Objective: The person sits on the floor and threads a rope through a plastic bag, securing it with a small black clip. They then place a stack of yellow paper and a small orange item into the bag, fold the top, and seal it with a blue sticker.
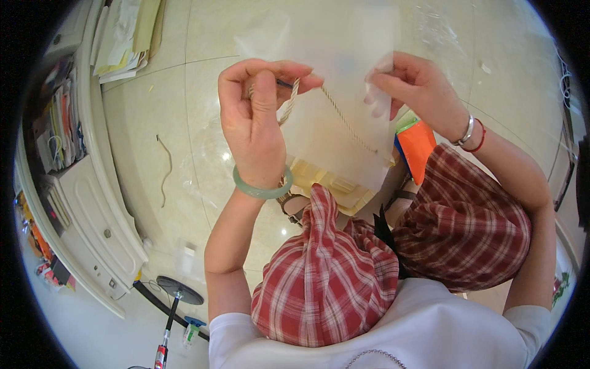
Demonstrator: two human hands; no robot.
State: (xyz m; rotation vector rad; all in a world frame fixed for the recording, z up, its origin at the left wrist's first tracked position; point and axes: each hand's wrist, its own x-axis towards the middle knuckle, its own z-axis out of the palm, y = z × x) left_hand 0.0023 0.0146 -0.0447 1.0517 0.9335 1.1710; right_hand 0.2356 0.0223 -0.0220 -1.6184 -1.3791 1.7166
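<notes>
One cord, already looped, was pinched between the left hand's fingers, its free end hanging by the translucent sheet the right hand's fingers gripped, apparently not yet fastened.

Pale tiled floor (glossy, catching light); cream knobbed cabinet along left.

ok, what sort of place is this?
Probably a room in a home, perhaps a study: a white cabinet, books and papers on its open shelf, and a tiled floor.
</notes>
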